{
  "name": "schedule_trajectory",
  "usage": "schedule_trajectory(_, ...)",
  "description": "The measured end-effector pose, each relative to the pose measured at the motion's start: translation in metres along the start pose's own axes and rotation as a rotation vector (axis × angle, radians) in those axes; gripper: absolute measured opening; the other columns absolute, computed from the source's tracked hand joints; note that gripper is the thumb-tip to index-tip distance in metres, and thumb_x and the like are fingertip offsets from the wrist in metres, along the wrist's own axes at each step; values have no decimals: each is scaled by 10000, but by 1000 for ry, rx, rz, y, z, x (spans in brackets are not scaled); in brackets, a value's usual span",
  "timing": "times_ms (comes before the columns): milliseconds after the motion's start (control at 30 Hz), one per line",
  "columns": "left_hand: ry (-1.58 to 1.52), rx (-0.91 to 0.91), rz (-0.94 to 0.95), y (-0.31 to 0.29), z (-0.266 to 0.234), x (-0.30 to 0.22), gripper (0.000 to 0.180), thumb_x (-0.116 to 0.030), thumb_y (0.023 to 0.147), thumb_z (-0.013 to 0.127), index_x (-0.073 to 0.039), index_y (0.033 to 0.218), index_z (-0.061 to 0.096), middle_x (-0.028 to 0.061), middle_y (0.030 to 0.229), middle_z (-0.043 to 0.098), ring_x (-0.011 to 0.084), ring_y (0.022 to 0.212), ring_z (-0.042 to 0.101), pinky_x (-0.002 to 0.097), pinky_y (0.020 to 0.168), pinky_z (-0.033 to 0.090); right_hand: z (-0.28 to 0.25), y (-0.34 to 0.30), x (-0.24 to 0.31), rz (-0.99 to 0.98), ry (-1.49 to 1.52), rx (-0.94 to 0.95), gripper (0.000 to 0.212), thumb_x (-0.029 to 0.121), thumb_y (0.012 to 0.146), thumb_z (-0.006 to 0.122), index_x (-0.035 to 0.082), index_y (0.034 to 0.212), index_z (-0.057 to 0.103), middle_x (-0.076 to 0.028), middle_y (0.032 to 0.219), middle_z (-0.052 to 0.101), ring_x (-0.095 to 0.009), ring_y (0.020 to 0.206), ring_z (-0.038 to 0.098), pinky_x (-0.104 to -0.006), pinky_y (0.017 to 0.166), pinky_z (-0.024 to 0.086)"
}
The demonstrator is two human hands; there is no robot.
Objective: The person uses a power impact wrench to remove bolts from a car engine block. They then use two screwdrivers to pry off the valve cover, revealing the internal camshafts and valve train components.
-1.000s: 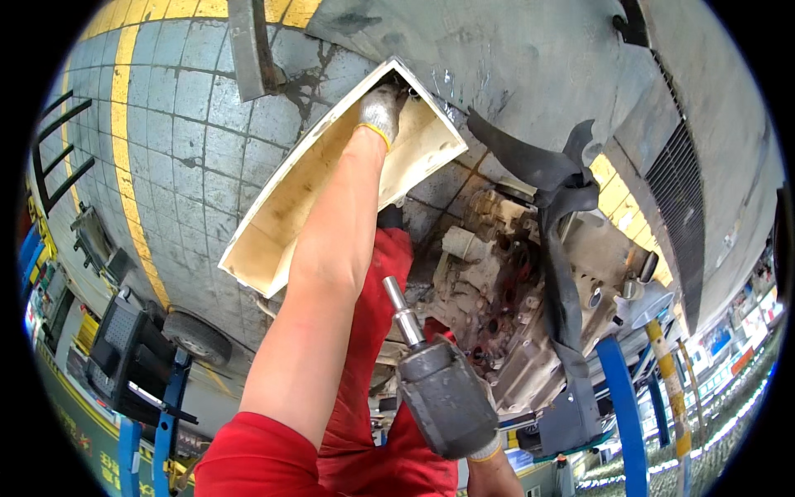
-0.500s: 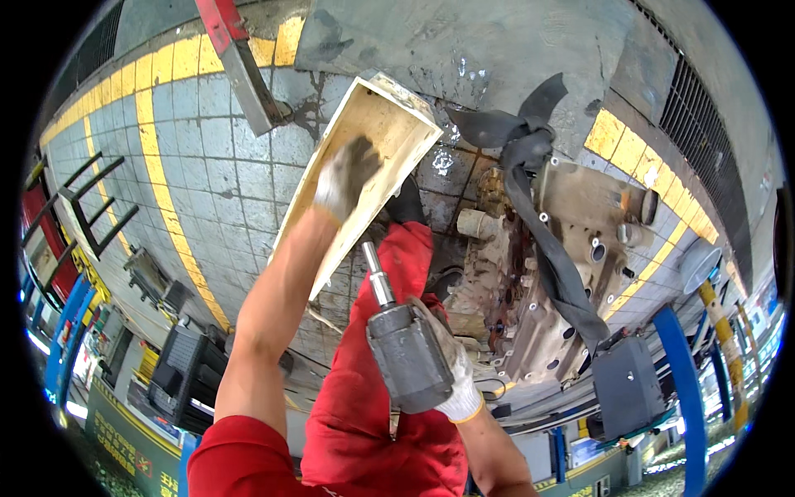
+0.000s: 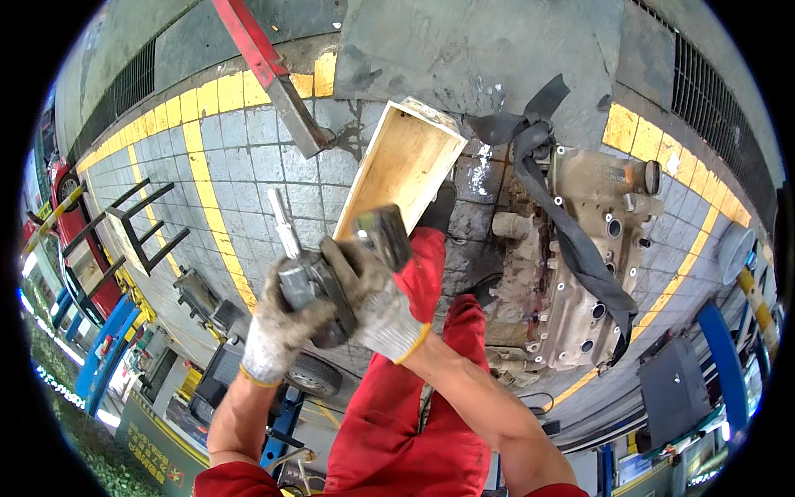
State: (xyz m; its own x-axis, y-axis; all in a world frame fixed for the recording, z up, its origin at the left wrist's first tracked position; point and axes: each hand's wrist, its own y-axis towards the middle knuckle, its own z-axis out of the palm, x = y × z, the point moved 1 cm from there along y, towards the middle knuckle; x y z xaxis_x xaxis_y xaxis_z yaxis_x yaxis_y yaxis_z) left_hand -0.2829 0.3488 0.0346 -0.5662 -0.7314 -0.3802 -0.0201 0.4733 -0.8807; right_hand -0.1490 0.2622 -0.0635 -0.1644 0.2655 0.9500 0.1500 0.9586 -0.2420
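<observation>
A dark grey cordless impact wrench (image 3: 305,277) is held in front of my legs, its long silver socket (image 3: 284,224) angled up and away to the left. My left hand (image 3: 272,327), in a white work glove with a dirty grey palm, is closed around the tool's body from the left. My right hand (image 3: 381,302), gloved alike, wraps its grip from the right. The black battery block (image 3: 383,236) sticks out beyond the right fingers. Just past it lies an open wooden box (image 3: 396,161), whose near end is hidden by hand and tool.
To the right, a dirty engine (image 3: 580,273) sits on the tiles with a twisted black strap (image 3: 571,240) across it. A red and grey lift arm (image 3: 286,91) reaches in at the top. A black metal frame (image 3: 132,236) stands left, and a tyre (image 3: 313,375) lies at lower left.
My left hand has come out of the wooden box and taken hold of the wrench. The right hand has swung the tool leftward, and the view has shifted.
</observation>
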Motion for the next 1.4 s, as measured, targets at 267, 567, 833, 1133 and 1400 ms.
schedule_trajectory(267, -139, -198, 355, 94, -43, -5, 616, -101, 901, 816, 14, 1445, 552, 141, 1298, 703, 246, 1146, 715, 388, 1009, 601, 20, 28, 6, 53, 45, -79, 799, 107, 870, 739, 36, 1598, 419, -218, 1407, 569, -404, 1178, 658, -490, 1020, 552)
schedule_trajectory(567, -79, -139, 354, 294, -32, 28, 577, -212, 882, 888, 28, 1323, 604, 106, 1142, 741, 180, 990, 713, 332, 859, 607, 16, -98, -47, 450, -93, -6, 738, 233, 928, 768, 44, 1571, 458, -241, 1415, 565, -421, 1188, 676, -464, 982, 602)
schedule_trajectory(833, -307, -133, 253, 396, -40, 103, 511, -90, 927, 857, -74, 1373, 608, 92, 1207, 733, 202, 1033, 715, 366, 875, 612, -38, -240, -64, 625, -190, -58, 751, 216, 868, 844, 75, 1524, 506, -215, 1407, 606, -431, 1047, 737, -483, 842, 635)
schedule_trajectory(1133, -433, 276, -274, 429, -44, 69, 291, -113, 1013, 709, -32, 1293, 698, 75, 1159, 722, 225, 998, 693, 354, 884, 611, 12, -319, -38, 986, -108, -66, 701, 307, 946, 751, 86, 1547, 464, -234, 1424, 587, -455, 1148, 699, -532, 936, 601)
schedule_trajectory(1400, -6, 470, -340, 431, -21, 44, 557, -312, 1128, 406, 47, 1518, 575, 128, 1539, 632, 257, 1366, 629, 365, 1188, 480, 55, -342, -39, 1023, -50, -142, 716, 423, 997, 647, 99, 1600, 439, -334, 1477, 555, -461, 1087, 735, -520, 929, 618)
